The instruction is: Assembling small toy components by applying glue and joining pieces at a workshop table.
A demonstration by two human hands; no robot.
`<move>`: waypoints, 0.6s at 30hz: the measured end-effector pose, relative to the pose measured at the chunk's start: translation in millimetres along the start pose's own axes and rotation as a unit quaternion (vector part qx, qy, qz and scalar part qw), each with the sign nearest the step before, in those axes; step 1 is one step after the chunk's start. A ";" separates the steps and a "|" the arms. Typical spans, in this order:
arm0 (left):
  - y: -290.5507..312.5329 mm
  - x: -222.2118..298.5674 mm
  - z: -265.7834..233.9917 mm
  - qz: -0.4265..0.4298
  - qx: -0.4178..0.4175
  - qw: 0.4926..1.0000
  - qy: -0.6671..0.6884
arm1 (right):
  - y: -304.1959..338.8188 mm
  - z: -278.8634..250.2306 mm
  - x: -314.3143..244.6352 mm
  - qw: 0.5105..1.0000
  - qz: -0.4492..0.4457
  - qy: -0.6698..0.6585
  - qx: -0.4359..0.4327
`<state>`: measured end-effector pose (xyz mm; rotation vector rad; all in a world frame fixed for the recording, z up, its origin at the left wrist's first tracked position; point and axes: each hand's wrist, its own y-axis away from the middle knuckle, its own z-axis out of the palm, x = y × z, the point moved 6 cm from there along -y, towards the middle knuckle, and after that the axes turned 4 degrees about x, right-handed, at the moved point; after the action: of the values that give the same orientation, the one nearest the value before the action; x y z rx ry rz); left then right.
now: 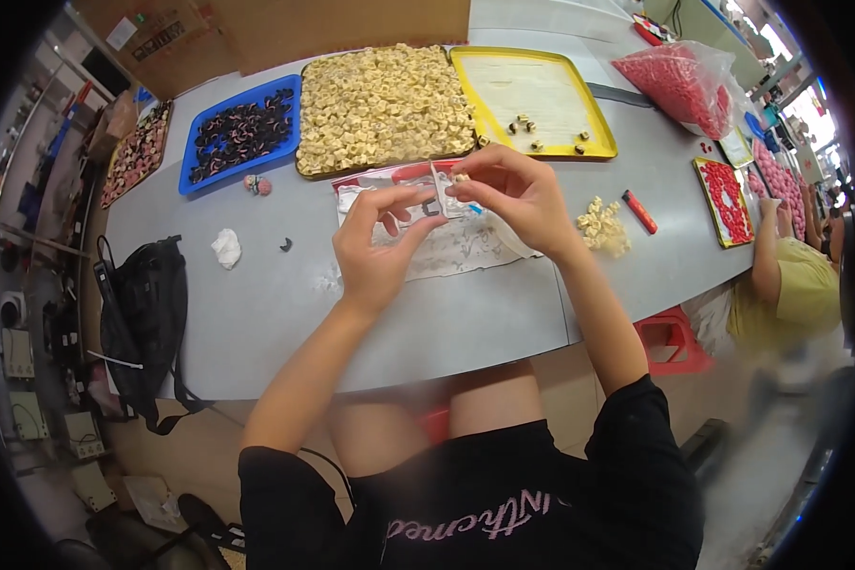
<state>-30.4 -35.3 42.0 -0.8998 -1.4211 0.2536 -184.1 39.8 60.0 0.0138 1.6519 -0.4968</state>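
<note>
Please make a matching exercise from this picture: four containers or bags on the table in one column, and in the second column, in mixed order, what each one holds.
Column one:
1. blue tray
2. yellow tray
3. wide tray in the middle
4. clear plastic bag

Column two:
a. heaped full with cream-coloured pieces
b. full of red pieces
c. dark pieces with some pink
d. almost bare, only a few small pieces on its pale lining

Pairs: 1-c, 2-d, 3-a, 4-b
</note>
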 end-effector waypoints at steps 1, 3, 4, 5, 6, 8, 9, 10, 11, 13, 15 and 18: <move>-0.2 -1.1 -0.4 -0.003 0.000 1.000 -0.005 | 1.2 2.1 5.3 0.999 0.015 -0.020 0.022; -0.3 0.5 -1.0 0.007 0.006 1.000 -0.010 | 2.8 2.9 15.7 0.996 0.040 -0.074 0.040; 0.0 1.3 -1.2 0.004 0.006 1.000 -0.014 | 4.1 4.0 16.9 0.995 0.043 -0.077 0.039; -0.1 2.3 -0.8 0.003 0.010 1.000 -0.019 | 6.9 3.9 18.8 0.992 0.068 -0.090 0.046; 0.2 2.5 -0.5 0.003 0.014 1.000 -0.024 | 9.7 3.9 21.6 0.989 0.094 -0.103 0.054; 0.3 1.5 1.1 0.005 0.012 0.999 -0.030 | 12.5 6.5 24.2 0.987 0.105 -0.109 0.054; 0.2 1.7 1.6 0.011 0.011 0.999 -0.034 | 13.5 8.8 23.4 0.987 0.111 -0.108 0.045; 0.3 1.4 1.8 0.009 0.009 0.999 -0.035 | 14.1 10.6 22.5 0.987 0.117 -0.107 0.036; 0.6 1.9 2.0 0.019 0.004 0.999 -0.043 | 14.2 11.1 21.7 0.986 0.118 -0.109 0.037; 0.6 1.9 1.7 0.028 -0.004 0.998 -0.050 | 14.8 14.3 21.3 0.982 0.131 -0.137 0.020; 0.8 4.7 2.7 0.055 -0.012 0.997 -0.061 | 15.6 13.1 23.3 0.980 0.143 -0.139 0.010; 3.2 5.0 1.6 0.063 -0.003 0.997 -0.048 | 15.4 16.5 23.7 0.978 0.163 -0.129 -0.024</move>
<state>-29.9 -29.4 43.4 -0.9956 -1.4556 0.3922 -167.6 41.9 31.8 0.1757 1.3729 -0.1982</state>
